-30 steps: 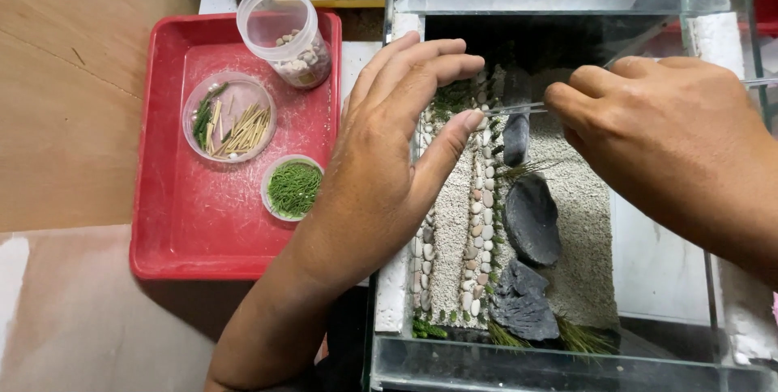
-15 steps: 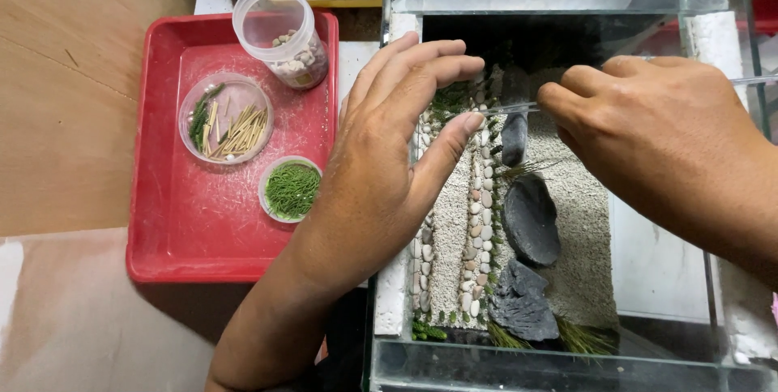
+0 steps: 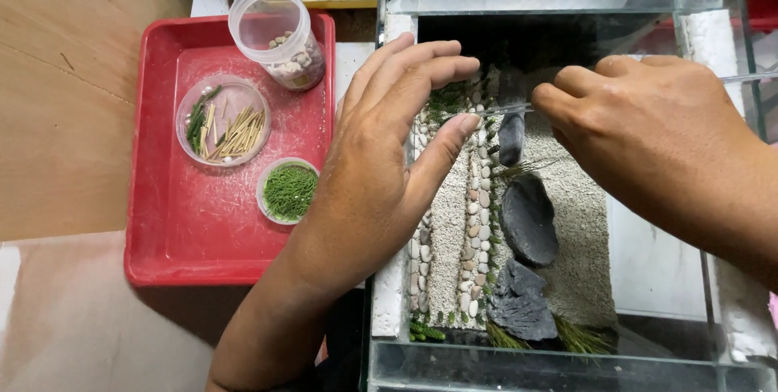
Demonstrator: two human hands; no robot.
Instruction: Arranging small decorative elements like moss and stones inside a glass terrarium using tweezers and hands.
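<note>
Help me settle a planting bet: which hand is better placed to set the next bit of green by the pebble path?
Probably the right hand: it pinches the thin tweezers, tips near the pebble path. The left hand lies flat and open, holding nothing.

2 bare hands [image 3: 381, 173], sleeveless forearms

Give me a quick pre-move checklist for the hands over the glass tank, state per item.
1. Left hand free: ok, fingers spread flat over the tank's left edge, nothing held.
2. Right hand has a grip on the slim tool: ok, pinched; what the tip carries: cannot tell.
3. Tool tip clear of the dark stones: ok, it sits above the upper stone, beside the left thumb.
4. Pebble path intact: ok, two rows run along the sand.
5. Supplies within reach: ok, red tray holds the moss dish, stick dish and pebble jar.
</note>
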